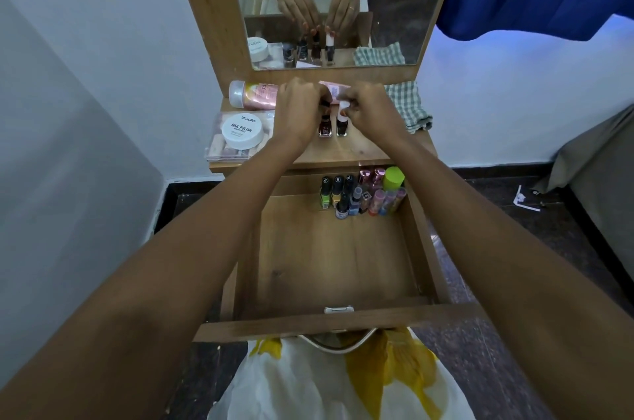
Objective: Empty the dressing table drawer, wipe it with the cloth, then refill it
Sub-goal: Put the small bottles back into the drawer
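The left hand [302, 105] is curling its fingers round the black cap of a small dark-red glass polish bottle [325, 128], and the right hand [368, 107] is pinching the white cap of a near-black glass polish bottle [342, 126]. Both are standing side by side just below the fingertips. The green-and-white checked cloth [410, 107] is lying just right of the right fingers. The open wooden drawer [329, 258] is sitting below the wrists, small coloured bottles [363, 194] clustering in its far right corner.
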A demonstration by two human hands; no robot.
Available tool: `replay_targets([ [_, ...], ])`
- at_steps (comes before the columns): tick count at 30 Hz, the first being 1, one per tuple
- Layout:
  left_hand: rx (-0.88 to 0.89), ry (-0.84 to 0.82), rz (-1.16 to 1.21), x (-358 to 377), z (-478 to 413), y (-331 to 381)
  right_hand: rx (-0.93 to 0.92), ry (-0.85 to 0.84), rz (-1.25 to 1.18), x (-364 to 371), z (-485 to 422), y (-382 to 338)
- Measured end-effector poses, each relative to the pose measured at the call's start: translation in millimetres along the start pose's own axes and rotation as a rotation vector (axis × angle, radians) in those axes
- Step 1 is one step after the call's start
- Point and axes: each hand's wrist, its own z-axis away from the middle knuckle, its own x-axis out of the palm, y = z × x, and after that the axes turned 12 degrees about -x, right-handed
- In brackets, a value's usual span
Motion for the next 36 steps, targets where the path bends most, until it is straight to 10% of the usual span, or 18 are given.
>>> replay_targets([
  [36, -0.230, -0.408, 0.149, 43, 114, -39, 0.085, -0.290, -0.081, 62, 94, -13],
])
